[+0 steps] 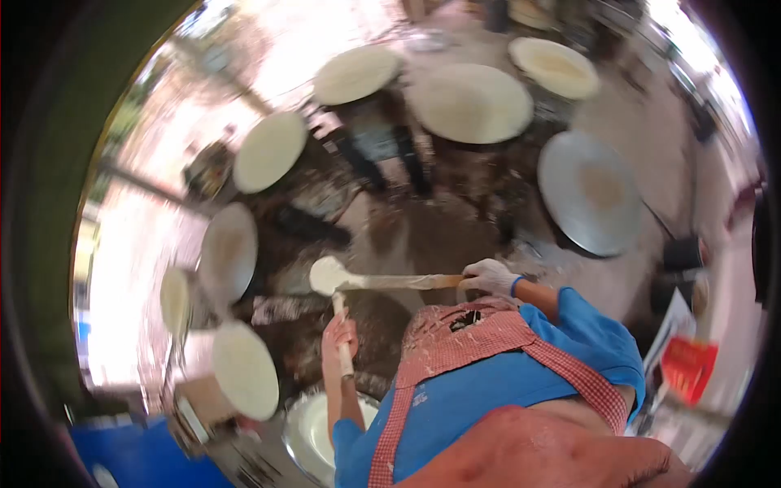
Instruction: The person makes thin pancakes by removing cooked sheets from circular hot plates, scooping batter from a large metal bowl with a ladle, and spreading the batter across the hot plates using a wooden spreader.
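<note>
My left hand [340, 332] is bare and closed around a short pale stick [345, 358] that points up and away from me. In a white glove with a blue cuff, my right hand [490, 278] grips the end of a long pale handle [407, 282], which runs level across in front of my apron. A round head [328, 276], coated in something creamy white, lies where the handle and stick meet. Whether the two touch there, and which one carries the head, I cannot tell. Below my left forearm sits a wide basin [303, 427] with pale liquid in it.
Large round pans surround me, several covered in a pale layer, such as the front one [472, 102] and the lower left one [244, 370]. A greyer pan [590, 195] stands at right. A red packet [689, 370] and a dark bucket [685, 254] are farther right.
</note>
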Available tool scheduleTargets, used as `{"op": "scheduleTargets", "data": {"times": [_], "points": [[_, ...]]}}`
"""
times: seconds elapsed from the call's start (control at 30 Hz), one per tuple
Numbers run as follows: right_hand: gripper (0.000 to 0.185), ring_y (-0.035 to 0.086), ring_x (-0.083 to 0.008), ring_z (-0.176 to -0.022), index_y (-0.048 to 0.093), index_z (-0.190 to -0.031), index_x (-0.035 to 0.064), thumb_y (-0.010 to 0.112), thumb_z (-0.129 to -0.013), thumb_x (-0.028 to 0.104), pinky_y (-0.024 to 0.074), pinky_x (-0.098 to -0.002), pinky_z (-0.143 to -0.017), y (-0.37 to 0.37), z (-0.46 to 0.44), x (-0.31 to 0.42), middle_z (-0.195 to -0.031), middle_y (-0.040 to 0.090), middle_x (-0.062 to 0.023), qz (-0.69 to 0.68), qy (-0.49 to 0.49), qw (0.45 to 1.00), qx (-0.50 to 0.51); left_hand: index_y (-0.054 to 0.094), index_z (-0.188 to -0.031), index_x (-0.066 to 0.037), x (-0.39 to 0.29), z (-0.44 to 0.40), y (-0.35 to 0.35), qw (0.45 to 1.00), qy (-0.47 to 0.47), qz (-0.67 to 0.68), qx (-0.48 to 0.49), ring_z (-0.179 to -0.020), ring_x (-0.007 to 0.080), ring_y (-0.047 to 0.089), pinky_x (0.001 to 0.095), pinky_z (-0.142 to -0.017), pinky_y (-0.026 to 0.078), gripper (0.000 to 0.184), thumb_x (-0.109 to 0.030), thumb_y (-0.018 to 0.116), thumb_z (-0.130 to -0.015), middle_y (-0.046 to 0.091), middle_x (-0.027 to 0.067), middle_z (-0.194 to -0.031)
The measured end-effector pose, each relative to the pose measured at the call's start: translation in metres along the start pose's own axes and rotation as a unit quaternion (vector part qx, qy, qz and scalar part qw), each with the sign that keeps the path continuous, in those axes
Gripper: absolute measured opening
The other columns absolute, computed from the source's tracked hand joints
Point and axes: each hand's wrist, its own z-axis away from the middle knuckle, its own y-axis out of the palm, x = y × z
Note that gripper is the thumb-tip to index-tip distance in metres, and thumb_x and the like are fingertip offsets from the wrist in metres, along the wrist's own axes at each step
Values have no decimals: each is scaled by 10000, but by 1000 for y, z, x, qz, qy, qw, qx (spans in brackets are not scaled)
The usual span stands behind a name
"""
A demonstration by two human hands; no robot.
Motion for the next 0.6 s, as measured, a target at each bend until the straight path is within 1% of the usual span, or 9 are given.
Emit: {"op": "scheduleTargets", "data": {"times": [0.03, 0.07, 0.13, 0.23, 0.3, 0.4, 0.47, 0.53, 0.6], "points": [[314, 592, -286, -695, 642, -879, 69, 614, -742, 350, 460, -326, -620, -14, 39, -7, -744, 611, -150, -48, 91, 993, -51, 468, -932, -26, 21, -38, 16, 954, 128, -252, -98, -375, 46, 276, 191, -308, 249, 170, -168, 376, -919, 302, -9, -538], [281, 597, -276, -687, 644, -875, 68, 614, -750, 318, 463, -316, -607, -27, 78, -12, -743, 613, -148, -95, 174, 975, -97, 467, -926, -15, 29, -82, 28, 997, -45, -50, -50, -364, 42, 261, 195, -309, 256, 191, -178, 366, -924, 293, -14, -537], [314, 603, -282, -705, 638, -888, 90, 596, -743, 366, 471, -333, -629, -24, 142, -71, -776, 622, -132, -62, 165, 943, -281, 409, -666, -49, 45, -185, 39, 954, -297, -18, -27, -346, 71, 258, 224, -304, 232, 329, -272, 398, -908, 245, -28, -462], [268, 612, -273, -708, 637, -909, 86, 602, -759, 305, 475, -327, -632, -46, 231, -66, -775, 627, -129, 112, 352, 843, -390, 436, -720, -104, 102, -313, 60, 878, -446, -174, -26, -321, 73, 231, 221, -292, 220, 260, -288, 429, -904, 245, -32, -463], [263, 613, -279, -718, 636, -921, 84, 606, -761, 290, 476, -328, -638, -53, 257, -46, -772, 626, -137, 115, 470, 775, -406, 407, -1132, -273, 175, -351, 105, 826, -302, -475, -36, -309, 61, 223, 189, -276, 198, 226, -197, 411, -919, 259, -23, -462], [257, 604, -300, -793, 625, -964, 81, 586, -785, 261, 471, -329, -680, -62, 260, -13, -849, 620, -166, -4, 605, 608, -514, 325, -1225, -293, 249, -421, 127, 666, -295, -675, 121, -318, 74, 272, 218, -282, 208, 419, -102, 463, -879, 264, -26, -476], [276, 579, -324, -864, 611, -989, 74, 536, -818, 278, 458, -344, -725, -56, 245, -10, -941, 593, -198, -3, 354, 583, -732, 292, -1266, -274, 298, -449, 131, 609, -282, -734, 104, -339, 77, 316, 230, -292, 231, 533, -37, 479, -827, 311, -7, -487], [323, 573, -225, -942, 549, -1127, 75, 517, -827, 189, 435, -289, -783, -54, 225, -24, -1061, 578, -162, 14, 341, 627, -700, 292, -1279, -250, 340, -469, 111, 572, -280, -758, 137, -346, 79, 323, 232, -297, 247, 548, -27, 471, -812, 323, -5, -493], [343, 587, -207, -903, 532, -1161, 98, 519, -823, 153, 443, -308, -764, -69, 195, -30, -966, 628, -94, 63, 602, 623, -496, 292, -1293, -225, 362, -501, 85, 544, -274, -775, 170, -353, 82, 330, 234, -301, 263, 565, -17, 463, -796, 336, -4, -499]]}}
